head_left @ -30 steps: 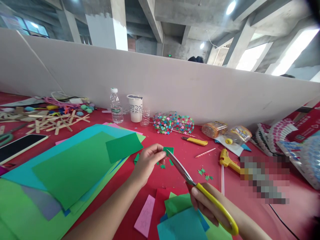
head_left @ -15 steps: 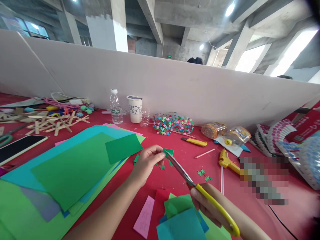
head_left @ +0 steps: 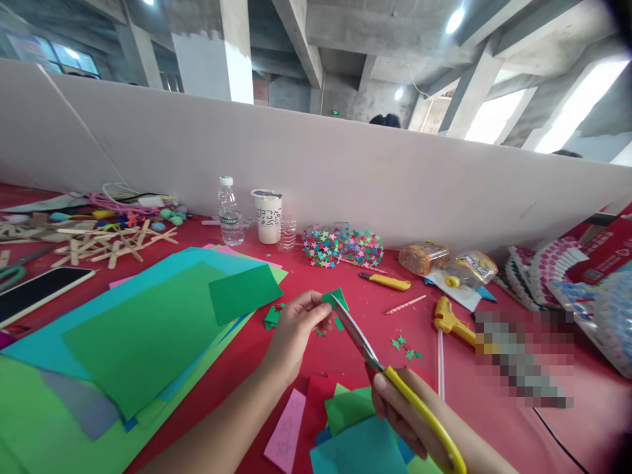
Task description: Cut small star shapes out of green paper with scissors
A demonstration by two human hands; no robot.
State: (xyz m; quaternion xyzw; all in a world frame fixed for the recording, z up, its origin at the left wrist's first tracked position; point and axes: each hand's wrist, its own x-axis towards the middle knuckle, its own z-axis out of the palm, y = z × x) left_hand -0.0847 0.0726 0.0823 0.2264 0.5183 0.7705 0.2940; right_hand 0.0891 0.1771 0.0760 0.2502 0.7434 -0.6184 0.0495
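Observation:
My left hand (head_left: 301, 326) pinches a small piece of green paper (head_left: 338, 297) between thumb and fingers, above the red table. My right hand (head_left: 402, 405) grips the yellow handles of a pair of scissors (head_left: 360, 339), whose blade tips meet the green paper. Whether the blades are fully closed I cannot make out. Beneath and beside my left hand lie green paper scraps (head_left: 272, 317). Several small green stars (head_left: 409, 354) rest to the right of the blades. Below my hands is a pile of coloured sheets (head_left: 360, 441) with a pink strip (head_left: 286, 431) beside it.
Large green and blue sheets (head_left: 148, 329) cover the left side. A water bottle (head_left: 230, 214), a paper cup (head_left: 268, 217) and star-filled containers (head_left: 326, 247) stand along the white partition. At right lie a yellow utility knife (head_left: 388, 282) and a yellow glue gun (head_left: 449, 319); wooden sticks (head_left: 113, 243) lie far left.
My left hand and the green paper have shifted slightly right, and the paper is turned a little. My right hand with the scissors has moved slightly left.

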